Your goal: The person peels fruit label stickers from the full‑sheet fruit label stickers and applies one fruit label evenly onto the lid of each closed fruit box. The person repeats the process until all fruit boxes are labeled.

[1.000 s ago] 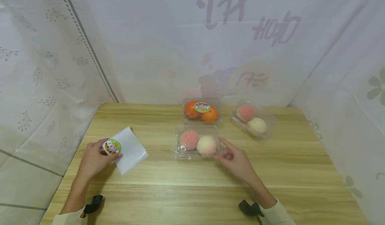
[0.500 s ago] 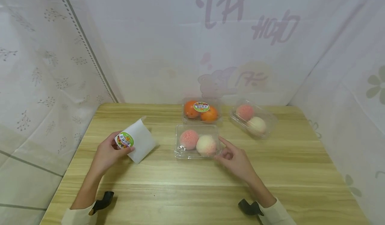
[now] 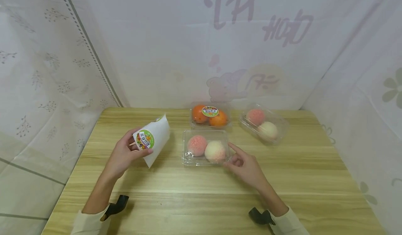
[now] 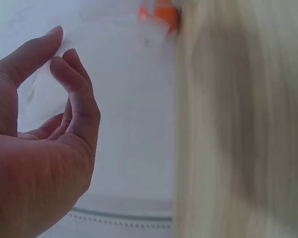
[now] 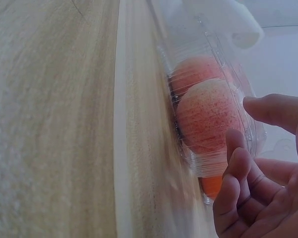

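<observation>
Over the last second, our left hand [image 3: 124,153] brings the sticker sheet [image 3: 161,133] rightward, closer to the front box [image 3: 205,134], and tips it steeper. The box lies where it was, mid-surface [image 3: 204,186], its lid showing no sticker; we judge that the sheet is now better placed for working over it. The left hand pinches the sheet; our right hand [image 3: 246,167] stays gripping the box's right end.

We count three clear boxes: the front one, the orange box [image 3: 201,125] just behind and the right-hand box [image 3: 281,124]. They hold four peaches [image 3: 197,145] and two oranges [image 3: 198,114]. The single sheet shows one whole sticker [image 3: 145,139] and part of another; one more sits on the orange box.
</observation>
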Action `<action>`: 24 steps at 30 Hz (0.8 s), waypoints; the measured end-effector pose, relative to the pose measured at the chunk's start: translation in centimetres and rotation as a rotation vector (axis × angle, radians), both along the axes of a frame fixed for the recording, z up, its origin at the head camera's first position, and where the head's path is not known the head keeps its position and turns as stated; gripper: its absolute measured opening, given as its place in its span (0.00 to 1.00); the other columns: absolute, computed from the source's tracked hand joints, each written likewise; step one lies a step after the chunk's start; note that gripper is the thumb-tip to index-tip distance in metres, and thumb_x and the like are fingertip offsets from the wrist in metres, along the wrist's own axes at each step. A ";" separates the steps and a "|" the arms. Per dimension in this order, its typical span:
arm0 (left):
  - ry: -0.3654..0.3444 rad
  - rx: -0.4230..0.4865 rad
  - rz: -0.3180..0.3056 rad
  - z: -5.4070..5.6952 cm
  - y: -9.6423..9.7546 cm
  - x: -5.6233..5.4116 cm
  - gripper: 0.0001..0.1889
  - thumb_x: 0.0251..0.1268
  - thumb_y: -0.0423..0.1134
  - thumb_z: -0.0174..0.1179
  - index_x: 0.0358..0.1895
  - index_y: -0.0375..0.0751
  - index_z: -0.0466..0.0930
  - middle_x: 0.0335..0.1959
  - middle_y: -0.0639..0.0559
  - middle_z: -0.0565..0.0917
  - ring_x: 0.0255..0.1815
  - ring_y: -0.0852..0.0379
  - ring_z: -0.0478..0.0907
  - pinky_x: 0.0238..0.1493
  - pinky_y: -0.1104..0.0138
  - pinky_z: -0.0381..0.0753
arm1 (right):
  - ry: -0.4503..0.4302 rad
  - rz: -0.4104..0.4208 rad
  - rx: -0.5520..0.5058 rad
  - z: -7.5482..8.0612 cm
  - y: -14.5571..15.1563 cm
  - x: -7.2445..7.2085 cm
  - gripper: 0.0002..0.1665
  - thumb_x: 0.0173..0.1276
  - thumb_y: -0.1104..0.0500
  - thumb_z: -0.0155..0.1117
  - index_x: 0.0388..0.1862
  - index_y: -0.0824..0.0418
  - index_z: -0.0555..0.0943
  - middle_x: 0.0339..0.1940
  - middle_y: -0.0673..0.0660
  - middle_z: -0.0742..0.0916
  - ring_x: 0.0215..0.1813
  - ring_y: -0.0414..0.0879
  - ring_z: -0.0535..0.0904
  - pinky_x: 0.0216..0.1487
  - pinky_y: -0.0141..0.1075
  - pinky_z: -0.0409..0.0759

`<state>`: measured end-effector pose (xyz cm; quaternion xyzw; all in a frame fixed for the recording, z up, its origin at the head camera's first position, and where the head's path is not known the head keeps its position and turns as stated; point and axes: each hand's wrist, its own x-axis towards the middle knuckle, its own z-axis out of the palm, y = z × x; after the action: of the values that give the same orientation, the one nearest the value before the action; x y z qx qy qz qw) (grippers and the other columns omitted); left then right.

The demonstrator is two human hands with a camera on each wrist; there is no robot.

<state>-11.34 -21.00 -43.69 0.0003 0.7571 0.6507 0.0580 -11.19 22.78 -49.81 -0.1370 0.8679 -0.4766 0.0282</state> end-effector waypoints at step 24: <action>0.028 0.251 -0.159 1.3 5.0 -0.1 0.46 0.60 0.19 0.73 0.83 0.33 0.64 0.62 0.40 0.82 0.43 0.51 0.89 0.44 0.63 0.90 | 0.172 -0.153 0.048 0.9 1.0 -1.2 0.20 0.75 0.63 0.76 0.63 0.63 0.88 0.39 0.50 0.89 0.35 0.43 0.82 0.38 0.33 0.82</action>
<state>-11.39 -16.00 -42.39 0.0766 0.6681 0.7335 0.0986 -12.35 23.74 -48.95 -0.1100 0.8862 -0.4430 -0.0795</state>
